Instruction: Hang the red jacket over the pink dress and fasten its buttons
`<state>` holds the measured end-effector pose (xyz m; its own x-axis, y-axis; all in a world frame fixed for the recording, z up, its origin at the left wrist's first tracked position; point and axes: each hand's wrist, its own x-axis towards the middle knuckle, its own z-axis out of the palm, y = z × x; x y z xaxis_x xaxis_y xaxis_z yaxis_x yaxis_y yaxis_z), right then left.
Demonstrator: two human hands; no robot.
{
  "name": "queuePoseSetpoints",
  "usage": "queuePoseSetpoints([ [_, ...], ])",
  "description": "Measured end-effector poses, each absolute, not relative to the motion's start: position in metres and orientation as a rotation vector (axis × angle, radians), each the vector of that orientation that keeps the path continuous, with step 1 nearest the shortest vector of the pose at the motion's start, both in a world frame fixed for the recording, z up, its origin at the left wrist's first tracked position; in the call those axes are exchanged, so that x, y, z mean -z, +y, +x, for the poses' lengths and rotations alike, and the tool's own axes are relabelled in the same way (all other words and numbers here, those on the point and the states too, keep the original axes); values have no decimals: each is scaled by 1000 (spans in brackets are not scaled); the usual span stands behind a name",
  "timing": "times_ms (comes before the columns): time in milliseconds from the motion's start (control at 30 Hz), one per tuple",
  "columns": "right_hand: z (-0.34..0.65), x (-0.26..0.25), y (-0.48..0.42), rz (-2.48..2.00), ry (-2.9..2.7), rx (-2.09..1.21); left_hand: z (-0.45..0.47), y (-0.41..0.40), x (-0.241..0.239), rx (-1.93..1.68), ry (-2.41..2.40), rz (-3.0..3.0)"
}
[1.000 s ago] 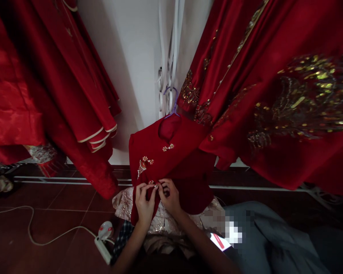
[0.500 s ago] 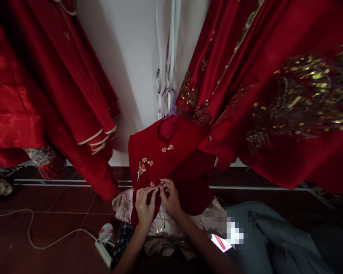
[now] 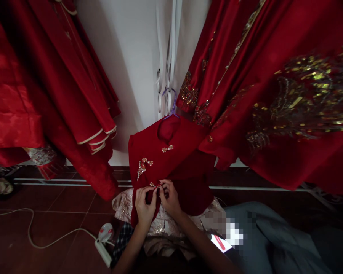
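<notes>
A red top [image 3: 185, 152] hangs on a purple hanger [image 3: 173, 104] in front of me, its lower part lying over a pale shiny cloth [image 3: 161, 222]. Low on its front opening is a small beaded clasp [image 3: 157, 186]. My left hand [image 3: 145, 205] pinches this clasp from the left with thumb and fingertips. From the right, my right hand [image 3: 170, 198] pinches the same spot, the fingertips of both hands almost touching. Higher on the top sit another flower-shaped clasp [image 3: 167, 148] and a fan-shaped beaded ornament [image 3: 141, 168].
Red garments [image 3: 82, 95] hang at the left, and red gowns with gold sequins [image 3: 311, 95] at the right. A white power strip [image 3: 103, 252] with a cord lies at lower left. At lower right is a lit phone [image 3: 221, 243] beside a person's grey clothing [image 3: 274, 232].
Almost nothing differs. Both hands stay at the same clasp, with only slight shifts of the fingertips.
</notes>
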<state>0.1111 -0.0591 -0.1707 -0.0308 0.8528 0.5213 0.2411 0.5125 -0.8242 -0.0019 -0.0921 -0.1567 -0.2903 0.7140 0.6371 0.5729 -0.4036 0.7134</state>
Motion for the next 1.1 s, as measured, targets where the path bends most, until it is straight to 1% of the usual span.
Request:
queuePoseSetpoints([
  [133, 111, 169, -60, -971, -1561, -615, -1, -92, 150, -1763, 1585, 1575],
  [233, 112, 160, -61, -973, -1531, -592, -10, -78, 134, -1672, 1484, 1373],
  [400, 122, 121, -65, -937, -1507, -584, -31, -31, 98, -1530, 1289, 1075],
  [533, 132, 88, -68, -885, -1490, -692, -29, -9, 81, -1403, 1116, 763],
  [633, 135, 76, -69, -867, -1425, -805, -22, -8, 78, -1404, 998, 603],
  [767, 134, 76, -69, -855, -1399, -902, -13, -13, 80, -1511, 970, 485],
  [1000, 134, 73, -71, -867, -1445, -881, -10, -9, 82, -1476, 1010, 508],
  [1100, 133, 72, -72, -871, -1456, -872, -10, -5, 86, -1514, 1047, 547],
])
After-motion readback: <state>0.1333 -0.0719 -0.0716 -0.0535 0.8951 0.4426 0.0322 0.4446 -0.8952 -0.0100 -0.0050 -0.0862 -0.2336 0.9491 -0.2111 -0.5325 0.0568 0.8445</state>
